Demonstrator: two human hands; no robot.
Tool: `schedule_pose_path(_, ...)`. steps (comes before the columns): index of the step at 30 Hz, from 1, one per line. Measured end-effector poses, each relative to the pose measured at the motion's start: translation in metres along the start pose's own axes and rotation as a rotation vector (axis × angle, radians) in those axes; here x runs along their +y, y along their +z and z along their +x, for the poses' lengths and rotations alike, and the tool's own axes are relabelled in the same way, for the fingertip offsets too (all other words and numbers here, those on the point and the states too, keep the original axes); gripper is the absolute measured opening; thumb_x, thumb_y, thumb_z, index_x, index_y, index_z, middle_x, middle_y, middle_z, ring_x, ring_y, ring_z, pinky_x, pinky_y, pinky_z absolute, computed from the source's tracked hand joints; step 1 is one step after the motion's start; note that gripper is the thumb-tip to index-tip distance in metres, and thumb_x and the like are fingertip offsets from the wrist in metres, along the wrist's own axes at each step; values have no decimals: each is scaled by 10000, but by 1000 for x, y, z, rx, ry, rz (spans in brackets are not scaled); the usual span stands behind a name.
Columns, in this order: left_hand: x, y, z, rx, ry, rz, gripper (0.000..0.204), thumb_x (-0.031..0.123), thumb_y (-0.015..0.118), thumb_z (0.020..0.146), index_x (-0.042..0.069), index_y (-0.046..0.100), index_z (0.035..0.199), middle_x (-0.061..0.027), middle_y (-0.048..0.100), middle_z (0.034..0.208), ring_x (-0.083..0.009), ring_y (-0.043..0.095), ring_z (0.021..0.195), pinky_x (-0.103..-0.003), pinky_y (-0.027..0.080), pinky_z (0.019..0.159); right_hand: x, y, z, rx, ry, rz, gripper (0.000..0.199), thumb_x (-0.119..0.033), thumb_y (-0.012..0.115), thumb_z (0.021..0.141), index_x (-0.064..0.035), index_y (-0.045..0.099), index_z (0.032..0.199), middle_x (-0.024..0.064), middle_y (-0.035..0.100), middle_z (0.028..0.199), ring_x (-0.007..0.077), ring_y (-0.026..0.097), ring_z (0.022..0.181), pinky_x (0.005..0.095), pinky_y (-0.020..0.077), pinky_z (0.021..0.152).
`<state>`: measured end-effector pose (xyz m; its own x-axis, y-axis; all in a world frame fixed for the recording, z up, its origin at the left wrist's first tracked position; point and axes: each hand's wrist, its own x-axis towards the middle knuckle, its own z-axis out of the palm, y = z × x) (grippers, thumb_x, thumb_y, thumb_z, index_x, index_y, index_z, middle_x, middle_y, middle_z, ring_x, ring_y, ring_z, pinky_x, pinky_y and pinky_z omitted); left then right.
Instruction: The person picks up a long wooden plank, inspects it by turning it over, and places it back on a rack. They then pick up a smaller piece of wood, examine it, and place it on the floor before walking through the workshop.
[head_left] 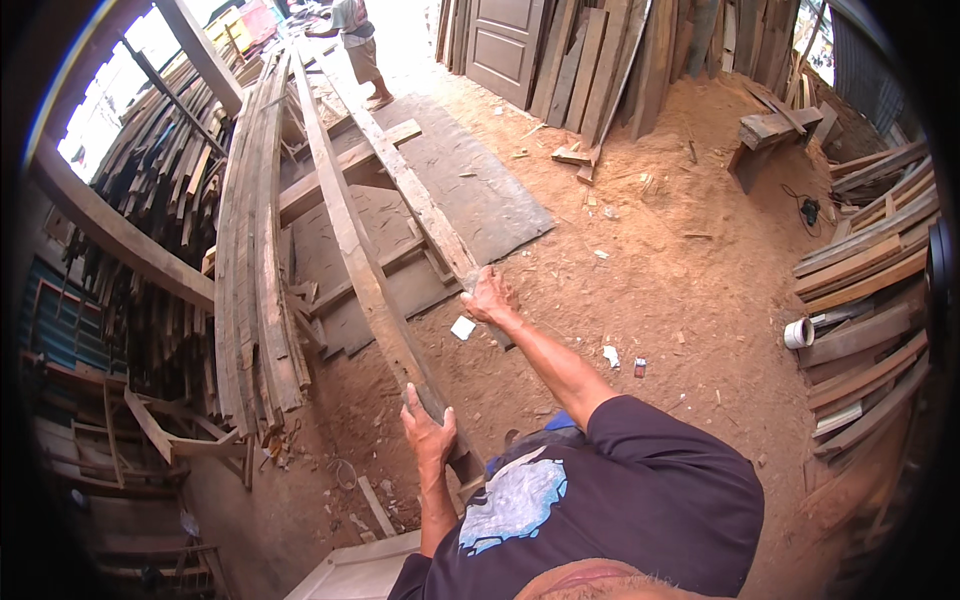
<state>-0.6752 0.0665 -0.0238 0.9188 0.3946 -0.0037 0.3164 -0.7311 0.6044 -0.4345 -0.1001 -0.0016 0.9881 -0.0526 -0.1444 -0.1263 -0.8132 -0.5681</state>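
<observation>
My left hand (429, 432) is closed round the near part of a long wooden beam (350, 240), fingers on one edge and thumb on the other. The end of that beam runs back beside my body. Farther forward and to the right, my right hand (488, 297) grips a second long plank (415, 195) near its close end, the palm over its top edge. Both timbers stretch away to the far left, and a wooden crossbeam (350, 160) passes under them.
A stack of long boards (245, 260) lies left of the beams. Timber piles (870, 270) line the right side, near a low wooden bench (775, 130). A person (358, 45) stands at the far end. Sawdust and scraps cover the ground (620, 260); a dark sheet (490, 190) lies there too.
</observation>
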Motion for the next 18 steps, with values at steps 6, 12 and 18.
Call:
schedule_pose_path(6, 1, -1, 0, -6, -13, -37, 981, 250, 761, 763, 188, 194, 1561, -334, 404, 1363, -501, 483, 1218, -525, 425, 1023, -2, 3, 1, 9, 31, -26, 715, -405, 719, 807, 18, 453, 1318, 259, 586, 1213, 425, 600, 1139, 511, 506, 935)
schedule_pose_path(12, -3, 1, 0, 6, -2, -40, 990, 270, 769, 759, 200, 196, 1563, -342, 398, 1363, -497, 490, 1214, -525, 438, 1014, 6, 8, 9, -78, 19, -27, 945, -484, 698, 805, 33, 286, 1479, 306, 498, 1365, 442, 520, 1254, 511, 426, 1051)
schedule_pose_path(18, -3, 1, 0, 21, -1, -45, 990, 279, 779, 748, 180, 218, 1557, -358, 395, 1354, -511, 469, 1219, -547, 419, 1025, 6, 13, 11, -71, 9, 1, 862, -419, 663, 769, 39, 348, 1428, 311, 507, 1330, 445, 545, 1213, 516, 441, 1022)
